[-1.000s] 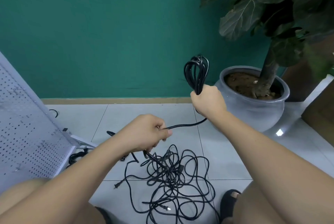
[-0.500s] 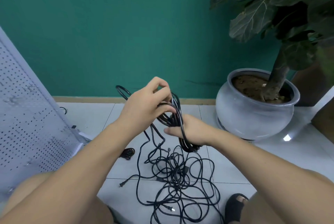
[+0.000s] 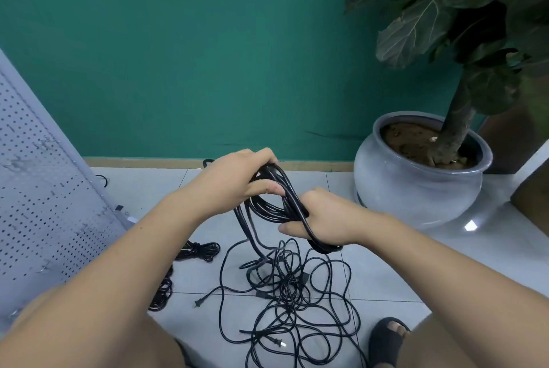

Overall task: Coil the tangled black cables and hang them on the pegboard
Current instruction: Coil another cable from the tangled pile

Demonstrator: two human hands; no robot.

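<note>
A coil of black cable [image 3: 274, 201] hangs between my two hands above the floor. My left hand [image 3: 237, 177] grips the coil's upper end, fingers curled over the strands. My right hand [image 3: 320, 219] holds the coil's lower end, with the loops wrapped round its palm. From the coil a strand drops into a tangled heap of black cables [image 3: 291, 293] on the white tiles, where two plugs lie loose. The grey pegboard [image 3: 38, 189] leans at the left edge.
A grey pot [image 3: 416, 189] with a large-leafed plant stands at the right against the green wall. Two small bundled cables [image 3: 199, 250] lie by the pegboard's foot. My sandalled foot [image 3: 386, 338] rests at the bottom right, my knees at both lower corners.
My right hand came down from shoulder height with the coil. My left hand rose from the loose strand and now grips the coil's top, laying another loop onto it.
</note>
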